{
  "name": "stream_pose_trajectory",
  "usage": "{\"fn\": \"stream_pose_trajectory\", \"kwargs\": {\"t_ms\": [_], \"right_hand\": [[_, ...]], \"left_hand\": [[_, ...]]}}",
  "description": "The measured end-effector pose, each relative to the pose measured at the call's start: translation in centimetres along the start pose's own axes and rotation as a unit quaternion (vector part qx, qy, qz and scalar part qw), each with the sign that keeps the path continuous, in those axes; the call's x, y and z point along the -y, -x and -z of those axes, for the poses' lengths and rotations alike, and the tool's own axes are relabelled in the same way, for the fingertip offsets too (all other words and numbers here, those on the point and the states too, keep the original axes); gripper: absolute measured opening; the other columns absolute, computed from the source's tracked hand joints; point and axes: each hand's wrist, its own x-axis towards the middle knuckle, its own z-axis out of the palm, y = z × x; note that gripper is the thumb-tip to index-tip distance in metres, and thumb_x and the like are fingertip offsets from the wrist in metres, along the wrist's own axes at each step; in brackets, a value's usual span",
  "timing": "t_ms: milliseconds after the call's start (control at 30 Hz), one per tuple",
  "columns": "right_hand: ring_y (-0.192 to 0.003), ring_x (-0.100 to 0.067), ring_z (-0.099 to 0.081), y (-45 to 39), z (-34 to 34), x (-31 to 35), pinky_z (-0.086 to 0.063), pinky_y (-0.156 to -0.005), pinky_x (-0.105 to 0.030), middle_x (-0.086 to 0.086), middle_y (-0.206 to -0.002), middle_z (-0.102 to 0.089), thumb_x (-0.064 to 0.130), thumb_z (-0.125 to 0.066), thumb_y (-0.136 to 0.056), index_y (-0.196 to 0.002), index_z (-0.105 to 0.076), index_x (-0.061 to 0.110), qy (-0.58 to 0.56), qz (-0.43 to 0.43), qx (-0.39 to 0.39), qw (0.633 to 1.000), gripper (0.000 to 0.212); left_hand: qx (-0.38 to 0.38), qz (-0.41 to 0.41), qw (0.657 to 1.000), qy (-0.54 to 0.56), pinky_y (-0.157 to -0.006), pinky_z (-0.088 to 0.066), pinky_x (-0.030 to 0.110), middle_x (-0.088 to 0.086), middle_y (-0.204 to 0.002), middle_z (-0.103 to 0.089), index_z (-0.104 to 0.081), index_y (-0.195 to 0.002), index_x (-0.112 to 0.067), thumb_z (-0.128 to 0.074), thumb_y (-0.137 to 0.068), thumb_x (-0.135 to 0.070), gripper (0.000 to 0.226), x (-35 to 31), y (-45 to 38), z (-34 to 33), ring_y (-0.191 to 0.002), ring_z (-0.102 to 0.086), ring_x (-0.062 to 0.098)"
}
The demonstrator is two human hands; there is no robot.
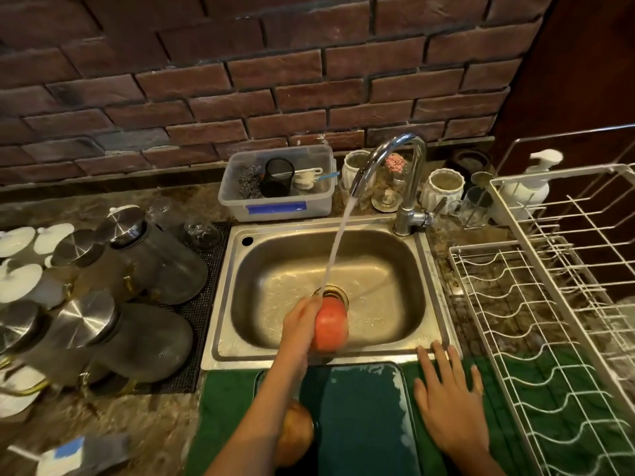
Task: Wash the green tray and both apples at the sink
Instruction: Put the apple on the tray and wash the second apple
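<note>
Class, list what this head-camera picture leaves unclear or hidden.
- Second apple: partly behind the left forearm, blurred.
- Green tray: near end cut off by the bottom edge.
- Left hand fingers: motion blurred around the held apple.
- Blue label on the plastic tub: too small to read.

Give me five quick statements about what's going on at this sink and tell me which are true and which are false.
1. The left hand holds a red apple over the sink. True.
2. The tap is turned off. False: water is streaming from it into the sink.
3. The right hand grips the second apple. False: it lies flat and open on the green cloth; that apple sits on the tray.
4. The green tray lies in front of the sink, not in it. True.
5. The white wire rack stands left of the sink. False: it stands to the right.
</note>
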Motion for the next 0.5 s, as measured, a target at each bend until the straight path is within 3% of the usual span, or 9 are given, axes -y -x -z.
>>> {"fn": "stream_pose_trajectory", "kwargs": {"t_ms": [100,200,300,500], "right_hand": [[-0.153,-0.026,-0.018,0.0,-0.4,-0.2,-0.020,-0.116,-0.062,-0.005,-0.165,-0.024,0.050,-0.025,-0.096,-0.156,-0.030,0.029,0.024,0.005,-0.009,1.000,0.063],[-0.153,-0.027,-0.020,0.1,-0.5,-0.3,-0.023,-0.115,-0.063,-0.006,-0.164,-0.027,0.049,-0.026,-0.096,-0.155,-0.032,0.028,0.027,0.011,-0.013,1.000,0.063],[-0.152,-0.028,-0.021,0.2,-0.6,-0.4,-0.024,-0.114,-0.063,-0.006,-0.163,-0.030,0.048,-0.025,-0.096,-0.154,-0.034,0.027,0.025,0.016,-0.019,0.999,0.063],[-0.153,-0.027,-0.019,0.3,-0.6,-0.4,-0.022,-0.115,-0.062,-0.005,-0.164,-0.028,0.047,-0.026,-0.098,-0.155,-0.032,0.027,0.014,0.018,-0.032,0.999,0.061]], "left_hand": [[0.011,-0.101,0.979,-0.174,-0.082,-0.056,0.038,-0.005,-0.125,-0.058,-0.066,-0.098,-0.043,-0.062,-0.093,-0.046,0.007,1.5,1.5,-0.1,-0.105,-0.056,0.015],[0.031,-0.175,0.925,-0.334,-0.076,-0.042,0.022,-0.010,-0.114,-0.053,-0.058,-0.100,-0.046,-0.060,-0.081,-0.059,0.023,3.1,3.2,-0.7,-0.094,-0.052,0.002],[0.061,-0.203,0.850,-0.483,-0.084,-0.043,0.031,-0.007,-0.114,-0.049,-0.056,-0.116,-0.044,-0.052,-0.074,-0.069,0.049,5.2,5.3,-1.5,-0.104,-0.054,0.017],[0.067,-0.249,0.723,-0.640,-0.084,-0.050,0.045,0.005,-0.120,-0.050,-0.053,-0.126,-0.035,-0.045,-0.080,-0.067,0.056,8.6,8.9,-2.2,-0.109,-0.053,0.031]]}}
